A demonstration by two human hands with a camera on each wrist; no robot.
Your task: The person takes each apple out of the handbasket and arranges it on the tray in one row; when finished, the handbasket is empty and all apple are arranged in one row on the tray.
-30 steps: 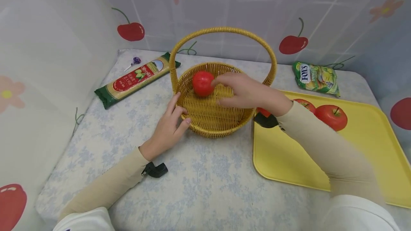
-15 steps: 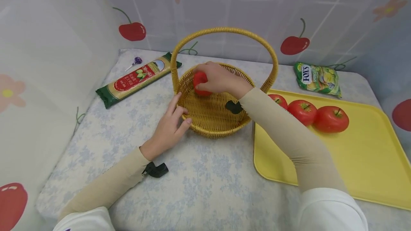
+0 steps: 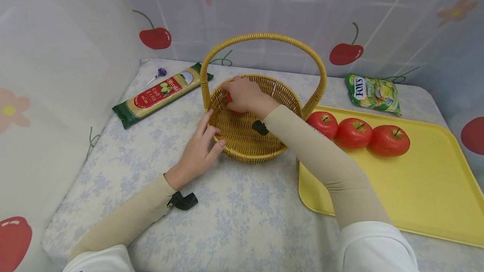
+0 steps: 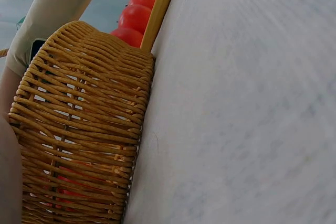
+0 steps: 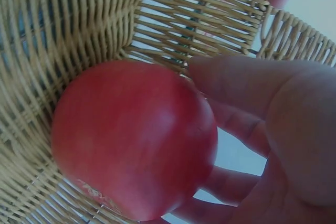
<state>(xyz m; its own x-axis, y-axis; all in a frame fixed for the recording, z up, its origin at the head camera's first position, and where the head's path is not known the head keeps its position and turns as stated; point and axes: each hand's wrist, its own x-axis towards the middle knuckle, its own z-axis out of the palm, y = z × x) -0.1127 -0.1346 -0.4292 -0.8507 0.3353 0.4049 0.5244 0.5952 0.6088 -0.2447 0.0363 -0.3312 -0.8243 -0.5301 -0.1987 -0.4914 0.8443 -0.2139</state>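
A red apple lies in the back left of the yellow wicker basket. My right hand reaches down into the basket and grips that apple; in the head view the hand covers most of it. The right wrist view shows the thumb and fingers round one side of the fruit, close to the woven wall. My left hand rests at the basket's front left rim, its fingers lightly bent over the edge. In the left wrist view the basket's outer wall stands beside that hand.
A yellow tray to the right holds a row of red apples. A green candy bag lies behind it. At the back left are a spaghetti pack and a lollipop. The basket's tall handle arches over the opening.
My right hand moved left and down into the basket and took hold of the apple, which had been uncovered there. The left hand stayed at the rim.
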